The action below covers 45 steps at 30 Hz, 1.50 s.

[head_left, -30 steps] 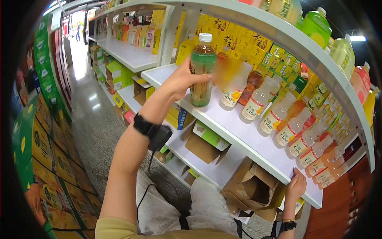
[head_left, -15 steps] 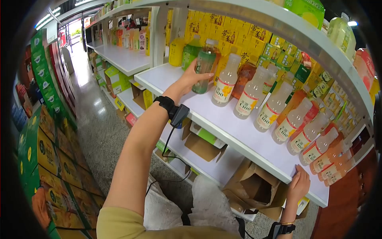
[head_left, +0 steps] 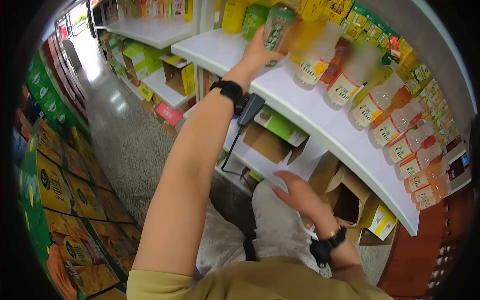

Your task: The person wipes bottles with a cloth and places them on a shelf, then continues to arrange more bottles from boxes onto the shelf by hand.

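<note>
My left hand [head_left: 256, 54] is wrapped around a clear drink bottle [head_left: 280, 31] with a green label, near the left end of the white shelf [head_left: 215, 47]. A green bottle [head_left: 255, 21] and a yellow bottle [head_left: 234, 16] stand just left of it. To its right, a row of clear bottles with white labels [head_left: 341, 91] runs along the shelf front, and other drinks stand behind them. My right hand [head_left: 302, 197] hangs below the shelf edge, above my knee, holding nothing, with thumb and fingers apart.
Opened cardboard boxes [head_left: 345, 202] sit on the lower level under the shelf. Stacked yellow-and-green cartons [head_left: 60, 185] line the left side of the aisle floor [head_left: 117, 145]. A black cable [head_left: 231, 152] hangs from my left wrist device.
My right hand has left the shelf's front edge and swung left, over my legs. The left hand stays on the bottle. The view has tilted downward.
</note>
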### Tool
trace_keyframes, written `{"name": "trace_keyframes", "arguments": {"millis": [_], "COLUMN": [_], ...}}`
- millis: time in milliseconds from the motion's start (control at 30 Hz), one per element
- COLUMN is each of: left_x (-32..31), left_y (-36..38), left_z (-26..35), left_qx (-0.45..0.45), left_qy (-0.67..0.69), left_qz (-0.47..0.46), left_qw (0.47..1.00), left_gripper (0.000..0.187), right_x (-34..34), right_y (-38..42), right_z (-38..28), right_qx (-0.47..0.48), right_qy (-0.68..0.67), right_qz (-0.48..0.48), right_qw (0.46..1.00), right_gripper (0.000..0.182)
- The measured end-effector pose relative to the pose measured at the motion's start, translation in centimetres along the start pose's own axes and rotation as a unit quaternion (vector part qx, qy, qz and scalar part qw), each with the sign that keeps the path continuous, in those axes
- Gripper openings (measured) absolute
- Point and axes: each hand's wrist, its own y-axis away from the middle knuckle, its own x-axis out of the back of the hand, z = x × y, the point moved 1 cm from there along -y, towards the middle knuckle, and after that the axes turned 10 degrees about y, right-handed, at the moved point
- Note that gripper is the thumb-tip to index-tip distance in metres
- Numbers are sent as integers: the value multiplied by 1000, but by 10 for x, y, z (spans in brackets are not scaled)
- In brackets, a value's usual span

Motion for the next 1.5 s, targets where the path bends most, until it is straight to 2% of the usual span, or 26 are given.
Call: {"name": "trace_keyframes", "arguments": {"millis": [33, 67, 133, 200, 267, 300, 367, 400, 467, 500, 633, 700, 833, 900, 1000, 1033, 1067, 1133, 1167, 1200, 1267, 1333, 1400, 1467, 1500], "left_x": [1, 1, 2, 3, 3, 3, 3, 3, 2, 2, 1, 1, 5, 8, 6, 7, 11, 14, 3, 1, 0, 1, 1, 2, 2], "left_y": [-1, -3, -7, -8, -10, -9, -10, -9, -8, -7, -4, -1, 7, 20, 18, 17, 19, 24, 15, 13, 11, 9, 6, -5, -14], "left_z": [0, -3, -8, -11, -14, -15, -17, -18, -15, -12, -10, -7, 3, 24, 23, 31, 34, 39, 26, 23, 23, 17, 8, -11, -23], "left_qx": [-44, -39, -100, -77, -57, -52, -58, -59, -37, -5, 20, -37, -13, -32, -20, 59, 60, 61, 14, 14, 13, -1, -26, -11, -45], "left_qy": [-62, -57, -119, -123, -129, -131, -112, -115, -125, -117, -106, -118, -76, -82, -57, 11, 11, 103, 44, 46, -12, 0, 12, 101, -31], "left_qz": [31, 40, 28, 36, 37, 35, 29, 34, 41, 35, 29, 42, 11, 15, 15, -10, -12, -55, -10, -11, 16, 4, -11, -51, -14], "left_qw": [997, 997, 987, 989, 989, 989, 992, 991, 991, 993, 994, 991, 997, 996, 998, 998, 998, 991, 999, 999, 1000, 1000, 1000, 994, 998], "left_gripper": [108, 108, 110, 110, 111, 111, 112, 112, 113, 112, 105, 108, 104, 80, 80, 82, 82, 83, 84, 84, 86, 87, 87, 98, 94], "right_x": [-23, -44, -82, -115, -135, -133, -120, -118, -147, -151, -151, -149, -147, -145, -147, -147, -146, -149, -148, -150, -167, -182, -192, -213, -221], "right_y": [-17, -35, -69, -100, -125, -138, -167, -179, -195, -199, -199, -195, -192, -192, -194, -195, -196, -195, -195, -193, -192, -182, -176, -172, -167], "right_z": [12, 21, 47, 79, 106, 112, 134, 150, 209, 220, 241, 252, 259, 257, 256, 253, 251, 245, 243, 241, 237, 237, 219, 210, 204], "right_qx": [8, -23, -75, -92, -139, -136, -309, -328, -308, -306, -301, -291, -266, -255, -240, -236, -231, -227, -230, -232, -292, -304, -317, -258, -232], "right_qy": [13, 16, 44, 73, 171, 173, 162, 143, 223, 233, 219, 213, 194, 182, 162, 156, 150, 140, 137, 138, 172, 155, 55, 216, 156], "right_qz": [-4, 1, 1, -12, 121, 119, -48, -110, -59, -55, -67, -69, -63, -62, -59, -59, -59, -57, -57, -56, -74, -44, 23, 120, 138], "right_qw": [1000, 1000, 996, 993, 968, 968, 936, 927, 923, 922, 926, 930, 942, 948, 955, 957, 959, 962, 962, 961, 938, 939, 947, 934, 950], "right_gripper": [45, 49, 56, 60, 59, 59, 61, 59, 56, 56, 55, 55, 55, 55, 54, 54, 54, 54, 54, 54, 54, 56, 59, 75, 73]}}
